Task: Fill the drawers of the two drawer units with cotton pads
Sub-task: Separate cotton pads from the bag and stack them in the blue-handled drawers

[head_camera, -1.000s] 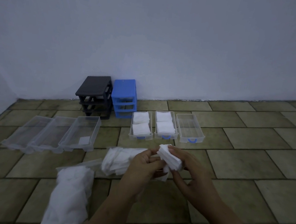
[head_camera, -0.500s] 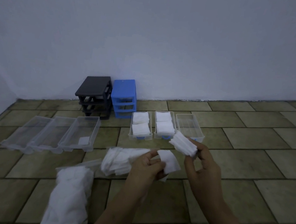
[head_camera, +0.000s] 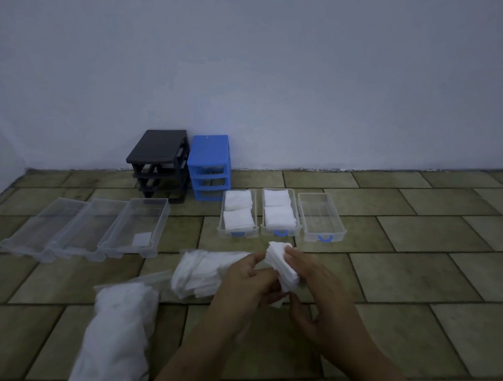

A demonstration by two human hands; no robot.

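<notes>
Right hand (head_camera: 312,279) grips a stack of cotton pads (head_camera: 282,262) at frame centre; left hand (head_camera: 246,274) pinches 1 pad beside it. Empty drawer (head_camera: 321,217) lies just above, nearer the right hand.

Six drawers (head_camera: 321,217), two drawer units (head_camera: 208,166).
</notes>
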